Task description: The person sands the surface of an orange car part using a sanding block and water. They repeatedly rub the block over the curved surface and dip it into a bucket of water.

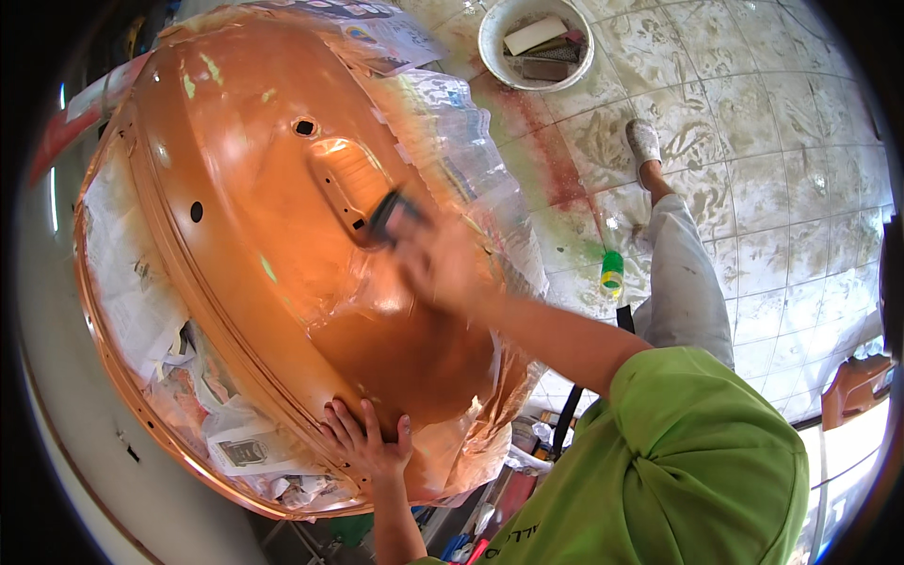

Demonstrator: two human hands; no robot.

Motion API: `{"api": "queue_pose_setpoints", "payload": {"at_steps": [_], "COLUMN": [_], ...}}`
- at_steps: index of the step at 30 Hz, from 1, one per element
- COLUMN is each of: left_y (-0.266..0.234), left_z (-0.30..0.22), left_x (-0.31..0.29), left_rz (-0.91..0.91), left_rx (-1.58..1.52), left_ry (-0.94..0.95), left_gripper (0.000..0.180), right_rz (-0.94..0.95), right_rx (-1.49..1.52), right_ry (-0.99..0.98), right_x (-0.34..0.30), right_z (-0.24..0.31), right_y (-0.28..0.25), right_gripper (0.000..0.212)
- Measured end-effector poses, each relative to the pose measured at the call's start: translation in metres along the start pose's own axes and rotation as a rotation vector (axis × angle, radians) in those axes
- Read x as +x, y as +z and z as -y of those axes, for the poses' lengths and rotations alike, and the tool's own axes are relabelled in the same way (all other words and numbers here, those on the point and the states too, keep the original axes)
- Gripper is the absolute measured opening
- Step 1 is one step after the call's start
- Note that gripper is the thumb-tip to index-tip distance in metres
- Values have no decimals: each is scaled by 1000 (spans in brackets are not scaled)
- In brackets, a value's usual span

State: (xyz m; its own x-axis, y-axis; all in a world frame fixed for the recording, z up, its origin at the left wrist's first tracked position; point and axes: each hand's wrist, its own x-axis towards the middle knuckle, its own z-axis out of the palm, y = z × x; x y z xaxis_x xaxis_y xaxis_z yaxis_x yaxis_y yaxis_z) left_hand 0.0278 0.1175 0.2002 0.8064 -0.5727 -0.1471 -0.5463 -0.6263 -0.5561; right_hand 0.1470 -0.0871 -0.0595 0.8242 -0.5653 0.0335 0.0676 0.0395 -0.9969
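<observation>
A glossy orange car body panel [245,188] fills the left half of the view, raised above the floor. It has a long recess with a ribbed inner face and several small holes. My right hand [433,254], smeared by motion, grips a dark flat pad [394,217] at the lower end of that recess. The pad's exact kind is blurred. My left hand [370,441] rests flat on the panel's near part, fingers spread, holding nothing. Sheets of masking paper [132,273] cover the panel's opening on the left, and clear plastic sheeting [461,141] hangs along its right edge.
A white bucket [486,47] holding several blocks stands on the wet, smudged tile floor [753,198]. A green and yellow cylinder [612,273] lies near my outstretched leg [686,273]. Another orange part [852,391] sits at the far right. Assorted items lie beneath the panel's near edge.
</observation>
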Motion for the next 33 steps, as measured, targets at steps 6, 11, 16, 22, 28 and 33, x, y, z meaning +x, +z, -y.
{"api": "queue_pose_setpoints", "payload": {"at_steps": [6, 11, 16, 22, 28, 33], "left_y": [-3, 3, 5, 2, -9, 7], "left_z": [-3, 3, -3, -5, -8, -53], "left_x": [2, -1, -15, -42, -67, -51], "left_rz": [-2, 12, 53, 95, 129, 57], "left_rx": [6, -17, -66, -24, 3, 118], "left_ry": [18, -9, -166, -155, -175, -349], "left_gripper": [75, 81, 86, 89, 86, 86], "right_rz": [-28, -106, 192, 735, 1263, 1575], "right_rx": [-63, 159, 17, -1058, -1423, -1466], "right_ry": [49, 731, 899, -53, -337, -739], "right_x": [105, 85, 112, 269, 388, 390], "right_z": [-143, -232, -248, -313, -371, -449], "right_y": [-64, -173, -243, -245, -216, -183], "right_gripper": [59, 59, 63, 72, 64, 53]}}
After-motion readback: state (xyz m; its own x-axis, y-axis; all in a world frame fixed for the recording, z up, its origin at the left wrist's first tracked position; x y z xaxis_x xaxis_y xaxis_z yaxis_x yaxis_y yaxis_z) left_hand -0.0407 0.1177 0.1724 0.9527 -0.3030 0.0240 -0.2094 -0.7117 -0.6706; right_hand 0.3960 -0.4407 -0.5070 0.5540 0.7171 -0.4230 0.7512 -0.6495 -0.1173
